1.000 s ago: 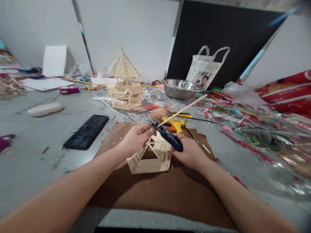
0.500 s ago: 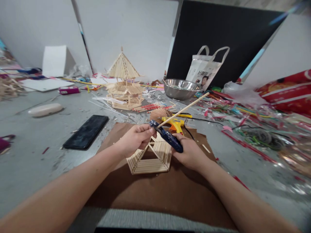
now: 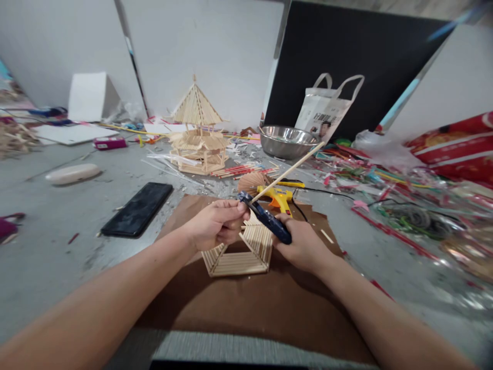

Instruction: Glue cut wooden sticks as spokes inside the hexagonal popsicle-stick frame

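Note:
My right hand [image 3: 302, 241] is closed round the handles of dark blue cutting pliers [image 3: 267, 218]. A long thin wooden stick [image 3: 288, 172] slants up to the right from the pliers' jaws. At the stick's lower end, my left hand [image 3: 217, 223] pinches with thumb and fingers; the pinched tip is hidden. Below both hands, a six-sided roof frame [image 3: 239, 263] of wooden sticks rests on a brown sheet [image 3: 231, 308]. My left hand covers part of the frame. Behind the pliers lies a yellow glue gun [image 3: 279, 195].
A stick pagoda model [image 3: 196, 133] stands at the back, with red-tipped sticks [image 3: 239, 170] near its base. To the left lie a black phone [image 3: 136, 209] and a white oval case [image 3: 73, 173]. A steel bowl [image 3: 287, 149] sits behind; coloured scraps [image 3: 404, 205] litter the right side.
The stick's free upper end has dipped slightly, and my left hand has turned a little, hiding more of the roof frame. The pliers stay almost in place.

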A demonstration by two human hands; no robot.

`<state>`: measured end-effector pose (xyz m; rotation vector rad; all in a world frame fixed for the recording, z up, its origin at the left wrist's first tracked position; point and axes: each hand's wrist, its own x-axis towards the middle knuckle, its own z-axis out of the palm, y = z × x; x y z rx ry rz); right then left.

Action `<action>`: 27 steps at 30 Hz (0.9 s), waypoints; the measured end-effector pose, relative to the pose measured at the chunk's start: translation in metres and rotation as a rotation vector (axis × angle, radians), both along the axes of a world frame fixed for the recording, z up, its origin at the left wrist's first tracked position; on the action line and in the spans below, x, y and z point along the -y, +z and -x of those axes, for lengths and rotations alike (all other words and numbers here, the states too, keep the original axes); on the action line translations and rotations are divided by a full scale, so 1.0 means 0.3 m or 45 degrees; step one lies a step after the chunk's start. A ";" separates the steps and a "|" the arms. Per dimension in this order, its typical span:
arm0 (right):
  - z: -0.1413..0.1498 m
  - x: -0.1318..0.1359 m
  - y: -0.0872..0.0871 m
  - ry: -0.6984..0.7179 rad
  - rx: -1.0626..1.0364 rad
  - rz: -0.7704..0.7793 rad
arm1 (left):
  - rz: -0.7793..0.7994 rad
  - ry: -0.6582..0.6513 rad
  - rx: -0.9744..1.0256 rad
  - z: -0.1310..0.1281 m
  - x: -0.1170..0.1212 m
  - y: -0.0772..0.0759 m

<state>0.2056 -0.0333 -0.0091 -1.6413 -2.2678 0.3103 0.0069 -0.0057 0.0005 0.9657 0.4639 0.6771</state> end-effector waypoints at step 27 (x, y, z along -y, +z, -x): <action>0.017 0.010 0.014 -0.086 0.138 -0.003 | -0.874 0.724 -0.724 -0.034 0.004 -0.031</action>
